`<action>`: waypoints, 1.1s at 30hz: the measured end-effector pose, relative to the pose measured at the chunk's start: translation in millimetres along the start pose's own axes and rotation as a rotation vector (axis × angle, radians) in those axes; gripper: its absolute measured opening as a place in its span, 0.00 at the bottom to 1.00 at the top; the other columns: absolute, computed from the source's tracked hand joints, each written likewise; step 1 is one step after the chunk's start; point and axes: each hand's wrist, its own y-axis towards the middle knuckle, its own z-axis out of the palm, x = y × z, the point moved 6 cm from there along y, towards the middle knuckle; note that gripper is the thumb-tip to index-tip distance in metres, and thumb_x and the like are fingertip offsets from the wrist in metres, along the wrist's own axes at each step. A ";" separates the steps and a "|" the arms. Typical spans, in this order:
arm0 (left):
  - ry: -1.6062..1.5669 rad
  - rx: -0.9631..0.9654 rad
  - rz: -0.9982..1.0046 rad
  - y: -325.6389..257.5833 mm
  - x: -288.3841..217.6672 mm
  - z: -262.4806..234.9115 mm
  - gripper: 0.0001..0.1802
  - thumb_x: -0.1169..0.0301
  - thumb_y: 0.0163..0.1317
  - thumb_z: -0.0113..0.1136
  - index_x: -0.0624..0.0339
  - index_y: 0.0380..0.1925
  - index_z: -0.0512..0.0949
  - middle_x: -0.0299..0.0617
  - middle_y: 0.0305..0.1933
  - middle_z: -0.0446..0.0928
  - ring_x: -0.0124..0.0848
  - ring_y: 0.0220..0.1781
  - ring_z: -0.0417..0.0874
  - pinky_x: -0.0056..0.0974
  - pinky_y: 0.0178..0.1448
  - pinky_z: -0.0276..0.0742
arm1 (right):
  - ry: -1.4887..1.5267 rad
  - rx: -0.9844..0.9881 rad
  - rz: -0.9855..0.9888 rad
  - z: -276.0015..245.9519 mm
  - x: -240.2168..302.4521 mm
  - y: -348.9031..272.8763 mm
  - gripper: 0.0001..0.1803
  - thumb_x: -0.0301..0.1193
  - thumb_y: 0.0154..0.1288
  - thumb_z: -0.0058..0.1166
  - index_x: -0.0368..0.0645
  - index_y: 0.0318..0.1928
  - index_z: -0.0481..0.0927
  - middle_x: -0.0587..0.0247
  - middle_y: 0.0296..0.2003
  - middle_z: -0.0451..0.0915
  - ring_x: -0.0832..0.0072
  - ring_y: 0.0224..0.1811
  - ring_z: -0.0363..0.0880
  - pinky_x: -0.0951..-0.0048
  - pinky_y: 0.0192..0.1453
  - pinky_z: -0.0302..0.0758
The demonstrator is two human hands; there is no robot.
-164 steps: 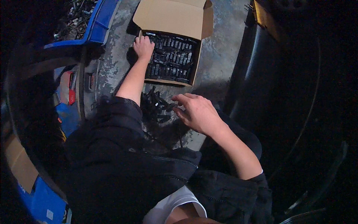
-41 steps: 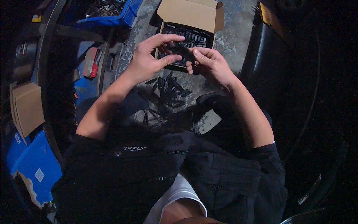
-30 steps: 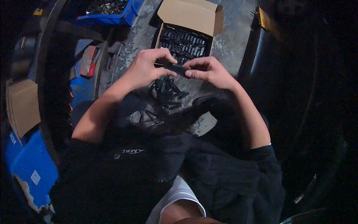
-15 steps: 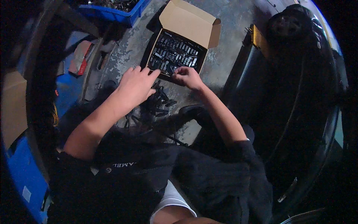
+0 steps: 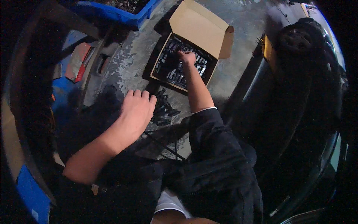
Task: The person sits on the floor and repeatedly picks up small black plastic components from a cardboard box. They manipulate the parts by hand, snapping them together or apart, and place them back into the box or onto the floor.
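An open cardboard box [image 5: 214, 79] holds rows of small black parts with shiny metallic faces. My right hand [image 5: 188, 57] reaches over these rows with its fingers closed together in a pinch. Whatever lies between those fingertips is too small and dark to make out. A loose pile of black, narrow parts [image 5: 166, 110] lies on the floor in front of the box. Beside that pile, on its left, is my left hand [image 5: 138, 108], back upward. Its fingers are bent and slightly apart, with nothing visible in them; the fingertips are partly hidden.
A blue plastic bin [image 5: 123, 14] with dark scrap stands beyond the box on the left. Left of the pile, a red-and-grey carton [image 5: 79, 63] lies near a blue surface. To the right are a yellow bracket [image 5: 267, 48] and a dark wheel [image 5: 296, 39].
My right hand has moved from the box's near edge inward over the parts. The left hand has drawn back from the box edge toward the pile. The whole view has shifted slightly.
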 end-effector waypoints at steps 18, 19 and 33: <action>-0.065 -0.022 0.032 -1.0 2.8 -9.8 0.30 0.57 0.55 0.70 0.57 0.56 0.76 0.44 0.48 0.78 0.42 0.51 0.80 0.45 0.54 0.73 | -0.082 -0.071 -0.226 -16.0 34.1 -18.5 0.20 0.42 0.55 0.70 0.40 0.43 0.88 0.59 0.37 0.88 0.67 0.41 0.88 0.70 0.51 0.80; -0.061 -0.014 0.030 0.2 3.1 -8.5 0.30 0.57 0.55 0.70 0.56 0.56 0.76 0.44 0.48 0.78 0.42 0.51 0.80 0.45 0.54 0.73 | -0.049 -0.072 -0.201 -18.7 29.0 -15.3 0.20 0.41 0.56 0.69 0.40 0.43 0.88 0.59 0.37 0.88 0.68 0.41 0.88 0.70 0.51 0.80; -0.112 -0.225 -0.134 -20.3 83.1 -44.1 0.24 0.62 0.61 0.64 0.52 0.57 0.75 0.44 0.49 0.80 0.47 0.50 0.81 0.50 0.54 0.78 | -0.154 0.144 -0.448 -0.3 -15.3 -186.2 0.16 0.37 0.57 0.64 0.40 0.43 0.84 0.49 0.38 0.86 0.53 0.41 0.85 0.58 0.49 0.80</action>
